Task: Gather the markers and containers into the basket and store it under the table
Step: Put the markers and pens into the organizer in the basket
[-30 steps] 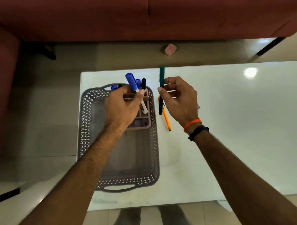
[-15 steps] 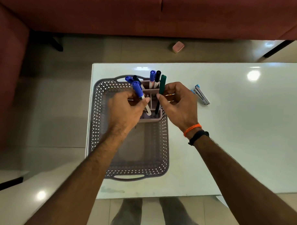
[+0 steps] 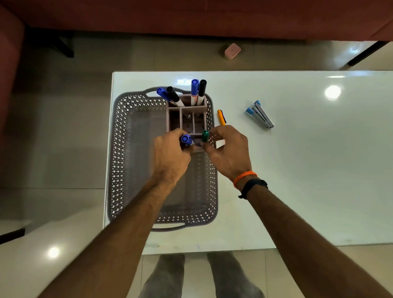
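Observation:
A grey perforated basket [image 3: 128, 151] sits at the white table's left end. Inside its far right part stands a mauve divided organiser [image 3: 176, 117] holding blue and black markers [image 3: 194, 90] upright at its back. My left hand [image 3: 170, 157] is shut on a blue-capped marker [image 3: 186, 139], held upright at the organiser's near compartment. My right hand [image 3: 230, 152] pinches a green marker [image 3: 205, 135] standing in that same near edge. An orange pen [image 3: 221, 117] lies on the table just right of the basket.
A blue and silver stapler [image 3: 260, 114] lies on the table [image 3: 301, 174] to the right. A small pink object [image 3: 232, 51] sits on the floor beyond the table. A red sofa [image 3: 196, 12] fills the far side. My legs show below the near table edge.
Both hands came down and toward me, lowering the blue and green markers from above the organiser into its near compartment. The view shifted, bringing the stapler and orange pen into sight.

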